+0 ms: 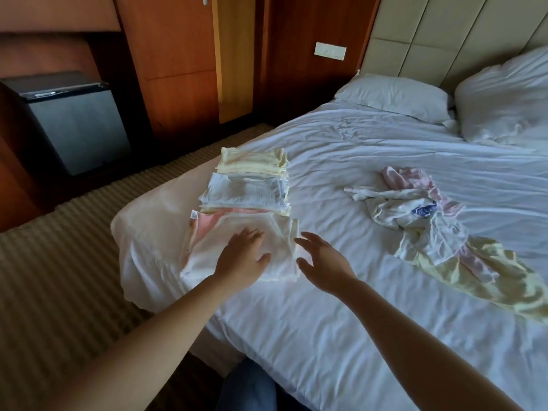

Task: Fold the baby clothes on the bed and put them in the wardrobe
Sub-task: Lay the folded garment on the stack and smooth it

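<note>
Folded white garment (pixel 207 250) under left fingers (pixel 247 235), beside right fingers (pixel 312 239)

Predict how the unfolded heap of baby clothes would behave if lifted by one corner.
Probably floppy: the heap lies crumpled and draped. Pieces overlap in a tangle, so some would likely trail or drop. Thin cloth, so probably light.

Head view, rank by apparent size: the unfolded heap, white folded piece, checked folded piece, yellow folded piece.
1. unfolded heap.
2. white folded piece, nearest the camera.
3. checked folded piece and yellow folded piece: close; the yellow lies farther off, so I leave them unranked.
</note>
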`<state>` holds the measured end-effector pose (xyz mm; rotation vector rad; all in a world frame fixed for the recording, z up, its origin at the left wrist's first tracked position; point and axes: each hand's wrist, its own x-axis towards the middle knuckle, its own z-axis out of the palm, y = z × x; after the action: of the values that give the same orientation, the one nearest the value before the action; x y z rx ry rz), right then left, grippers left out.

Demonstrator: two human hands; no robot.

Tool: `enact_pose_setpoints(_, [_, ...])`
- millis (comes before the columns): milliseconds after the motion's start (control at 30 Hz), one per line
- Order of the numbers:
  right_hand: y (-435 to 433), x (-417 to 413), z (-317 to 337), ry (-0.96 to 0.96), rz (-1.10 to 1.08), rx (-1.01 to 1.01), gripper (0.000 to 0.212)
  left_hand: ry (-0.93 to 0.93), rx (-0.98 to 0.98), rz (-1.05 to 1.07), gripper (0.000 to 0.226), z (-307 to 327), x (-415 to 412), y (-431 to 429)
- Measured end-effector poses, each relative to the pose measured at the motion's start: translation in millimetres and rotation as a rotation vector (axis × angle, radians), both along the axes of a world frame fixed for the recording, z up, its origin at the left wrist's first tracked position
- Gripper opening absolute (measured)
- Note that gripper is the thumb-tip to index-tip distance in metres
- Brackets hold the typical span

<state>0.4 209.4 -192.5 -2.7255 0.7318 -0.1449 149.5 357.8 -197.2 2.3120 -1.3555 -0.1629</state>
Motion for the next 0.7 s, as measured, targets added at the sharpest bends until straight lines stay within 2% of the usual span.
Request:
enact_pose_setpoints(233, [-33.6,-113.3,21.4,-0.058,-0.147,-0.019,0.050,0.030,0.047,-0.178,0.055,41.9,-95.8,-57.0])
enact_pose_setpoints(433, [-78.6,-202.5,30.9,-0.049,-0.289,-0.022,0.049,0.024,0.067,-0.332,0.058,51.9,-169.1,-117.5])
enact_pose_setpoints(700, [-157.3,-245.6,21.7,-0.006,-0.388,0.012,0.051,0.031,0.121,-0.423,0.052,36.4,-212.2,-206.7])
